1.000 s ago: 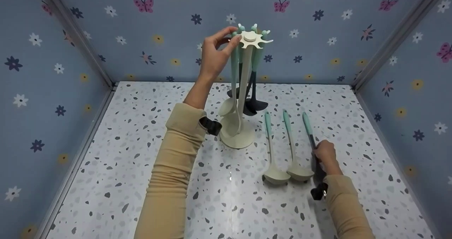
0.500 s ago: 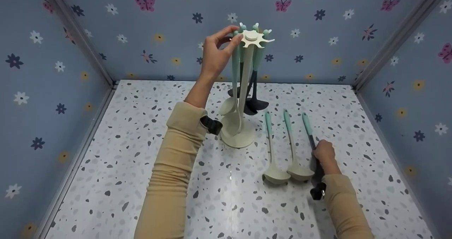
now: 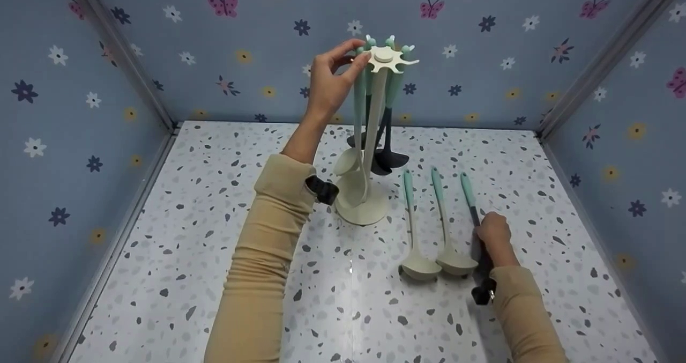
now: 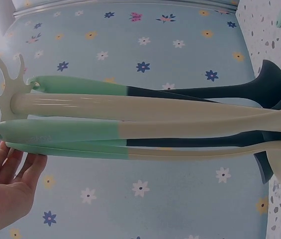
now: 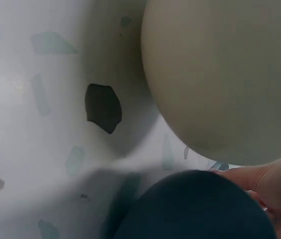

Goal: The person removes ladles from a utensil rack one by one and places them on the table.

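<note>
In the head view a cream utensil stand point(image 3: 377, 97) stands upright at centre, hung with several green-handled utensils, pale and dark. My left hand point(image 3: 328, 84) is at its top, pinching the handle end of a cream ladle point(image 4: 60, 131) by the hook; its thumb lies over the tip, the fingers behind. My right hand point(image 3: 494, 237) grips the shaft of a dark utensil point(image 3: 468, 191) with a green handle, lying on the table. The dark rounded head point(image 5: 195, 209) shows in the right wrist view. Hand and wrist strap partly cover this utensil in the head view.
Two cream ladles point(image 3: 420, 266) with green handles lie side by side between the stand and my right hand, bowls toward me. The stand's round base point(image 3: 375, 213) rests on the speckled table point(image 3: 214, 234). Blue flower-patterned walls point(image 3: 257, 41) enclose the back and sides.
The scene shifts very slightly right in the head view. Both hands keep their holds, and the stand and ladles stay in place.
</note>
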A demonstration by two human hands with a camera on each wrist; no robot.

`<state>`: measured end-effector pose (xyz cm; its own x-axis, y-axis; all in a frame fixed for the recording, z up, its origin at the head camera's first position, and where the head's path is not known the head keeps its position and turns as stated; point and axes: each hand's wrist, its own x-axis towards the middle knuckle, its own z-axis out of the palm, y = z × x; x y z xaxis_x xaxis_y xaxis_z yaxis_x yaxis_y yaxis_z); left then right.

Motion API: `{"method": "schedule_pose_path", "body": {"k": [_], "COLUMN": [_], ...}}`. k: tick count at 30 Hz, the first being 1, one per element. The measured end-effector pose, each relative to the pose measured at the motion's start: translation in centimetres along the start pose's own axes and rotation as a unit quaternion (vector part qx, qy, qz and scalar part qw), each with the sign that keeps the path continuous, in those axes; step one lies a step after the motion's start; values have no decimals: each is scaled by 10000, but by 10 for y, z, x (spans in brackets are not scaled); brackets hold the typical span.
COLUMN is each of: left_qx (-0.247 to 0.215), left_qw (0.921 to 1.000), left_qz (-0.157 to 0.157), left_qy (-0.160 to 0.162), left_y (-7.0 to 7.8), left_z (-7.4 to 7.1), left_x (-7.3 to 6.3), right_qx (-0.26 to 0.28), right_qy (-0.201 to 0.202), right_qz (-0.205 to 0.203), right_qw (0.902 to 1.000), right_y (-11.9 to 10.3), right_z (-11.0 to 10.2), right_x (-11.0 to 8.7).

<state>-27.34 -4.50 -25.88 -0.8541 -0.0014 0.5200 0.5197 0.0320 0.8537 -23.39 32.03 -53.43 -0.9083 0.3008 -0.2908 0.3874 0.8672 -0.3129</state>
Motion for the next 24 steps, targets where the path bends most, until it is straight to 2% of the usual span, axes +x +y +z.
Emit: {"method": "schedule_pose_path", "body": {"k": [3,8,13,18,24], "left_qx": [-7,-55,-72,-61,43], "left_qw": [9999,10000,10000,10000,9999], "left_qz": [100,22,-12,-3,-87], "left_qy": [5,12,22,25,58], "left_y": [1,0,-1,-1,1], "left_z": [0,0,0,1,1], "left_x": [-1,0,2,1,1], "right_qx": [73,336,984,1669,2401], "right_qy": [148,512,997,1550,2063], "right_qz": [-128,-471,-840,-1385,-2035], "right_qw": [9998,9970,9866,9638,9265], "right_y": [-4,-14,-27,-43,-64], "right_z": [-3,-8,-13,-19,-28], "right_x": [-2,-10,-18,-23,-29]}}
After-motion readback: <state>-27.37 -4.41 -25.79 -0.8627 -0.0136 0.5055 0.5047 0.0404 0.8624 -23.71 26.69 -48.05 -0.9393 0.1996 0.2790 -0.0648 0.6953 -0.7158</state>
